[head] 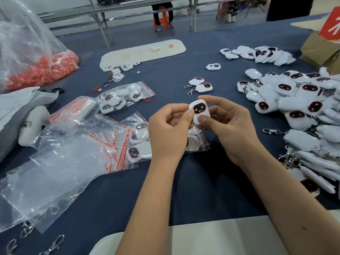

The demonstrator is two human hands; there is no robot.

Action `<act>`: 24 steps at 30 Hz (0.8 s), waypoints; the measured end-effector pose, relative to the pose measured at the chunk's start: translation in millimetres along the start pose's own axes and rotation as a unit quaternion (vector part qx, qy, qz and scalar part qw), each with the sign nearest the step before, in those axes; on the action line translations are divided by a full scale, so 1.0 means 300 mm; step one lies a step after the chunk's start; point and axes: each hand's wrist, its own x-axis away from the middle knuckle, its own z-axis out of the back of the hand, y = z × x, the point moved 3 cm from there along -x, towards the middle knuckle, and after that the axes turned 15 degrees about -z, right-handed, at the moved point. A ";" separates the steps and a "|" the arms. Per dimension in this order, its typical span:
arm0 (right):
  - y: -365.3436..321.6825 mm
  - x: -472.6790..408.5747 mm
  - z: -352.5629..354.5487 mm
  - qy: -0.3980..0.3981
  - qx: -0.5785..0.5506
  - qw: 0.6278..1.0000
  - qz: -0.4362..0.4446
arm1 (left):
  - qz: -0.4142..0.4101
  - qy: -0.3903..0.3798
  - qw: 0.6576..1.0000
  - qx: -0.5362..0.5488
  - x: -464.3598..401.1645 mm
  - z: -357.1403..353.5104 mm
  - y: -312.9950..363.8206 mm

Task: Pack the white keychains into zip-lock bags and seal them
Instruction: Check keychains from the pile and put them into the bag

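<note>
**Keychain held over the bag, not yet in**

I noted the loose pile well right. A zip-lock bag lay under both hands. Left hand and right hand pinched one white keychain. Advice: insert clip-end first, then seal.

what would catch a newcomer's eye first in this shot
At centre, the left hand and right hand pinch one white keychain with a dark red-rimmed face. To the right sprawls a big heap of matching white keychains; far left, a clear plastic sack of red pieces.
</note>
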 end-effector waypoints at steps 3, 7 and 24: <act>-0.002 -0.004 0.010 0.040 -0.030 0.999 0.001 | 0.023 0.052 0.998 0.006 0.000 0.002 -0.007; -0.002 -0.011 0.031 0.084 -0.076 0.994 -0.012 | 0.059 0.161 0.984 0.036 -0.013 0.041 -0.010; 0.013 -0.016 0.051 0.169 -0.035 0.984 -0.051 | -0.043 -0.068 0.916 -0.392 0.052 -0.047 0.039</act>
